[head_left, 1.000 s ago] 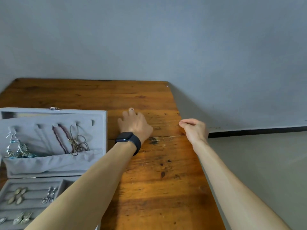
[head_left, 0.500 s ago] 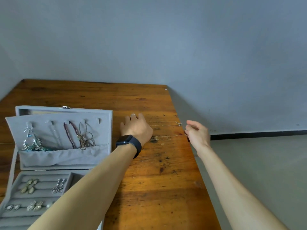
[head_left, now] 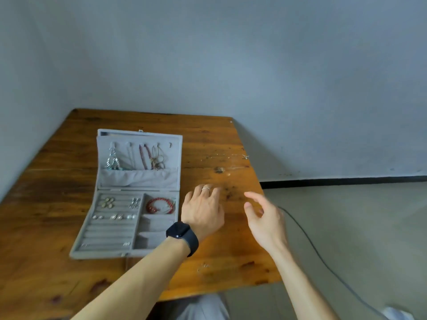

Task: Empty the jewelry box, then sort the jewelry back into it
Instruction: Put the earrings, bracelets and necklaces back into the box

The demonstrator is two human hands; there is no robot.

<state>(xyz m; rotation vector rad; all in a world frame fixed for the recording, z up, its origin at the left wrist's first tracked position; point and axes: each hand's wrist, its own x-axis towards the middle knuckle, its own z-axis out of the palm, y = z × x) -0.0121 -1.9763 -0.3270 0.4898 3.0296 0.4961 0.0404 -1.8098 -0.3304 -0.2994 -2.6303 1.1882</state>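
Hands slack and empty: left hand [head_left: 203, 212] beside the open jewelry box [head_left: 99, 252], right hand [head_left: 265, 221] at the table [head_left: 46, 204] edge

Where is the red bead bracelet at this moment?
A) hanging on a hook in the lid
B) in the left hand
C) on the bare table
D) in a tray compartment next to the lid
D: the red bead bracelet lies coiled in the jewelry box tray compartment nearest the lid.
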